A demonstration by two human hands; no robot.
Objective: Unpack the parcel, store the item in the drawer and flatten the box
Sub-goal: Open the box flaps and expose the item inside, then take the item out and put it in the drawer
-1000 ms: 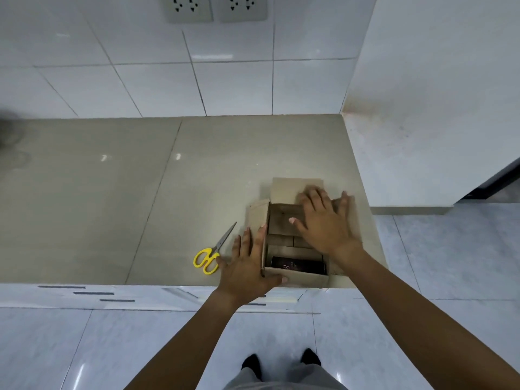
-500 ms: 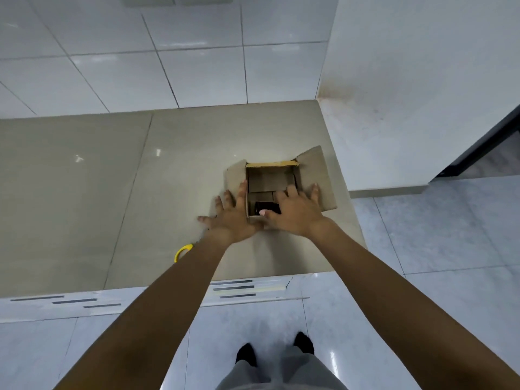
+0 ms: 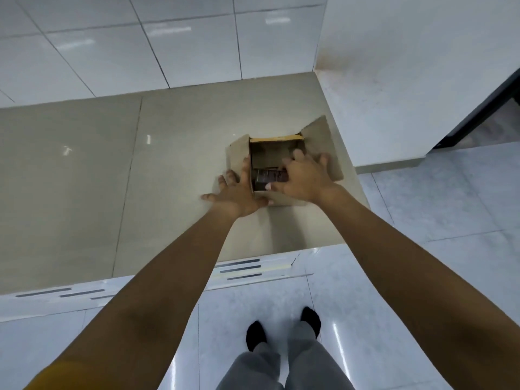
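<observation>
An open cardboard box (image 3: 323,136) stands on the beige counter near its right end, with its flaps spread outward. A dark brown item (image 3: 268,175) lies inside it. My right hand (image 3: 304,178) reaches into the box, with the thumb on the item's near side and the fingers curled over its far side. My left hand (image 3: 236,192) lies flat with spread fingers against the box's left flap, its thumb at the box's near corner.
The beige counter (image 3: 168,164) ends at a white wall panel (image 3: 394,80) on the right and a tiled wall behind. Dark handle slots (image 3: 239,268) mark the cabinet front below the counter's edge. My feet stand on the glossy floor.
My right hand has moved from the box's near flap down into the box and closed round the dark item. My left hand stays on the left flap. The scissors are now out of sight.
</observation>
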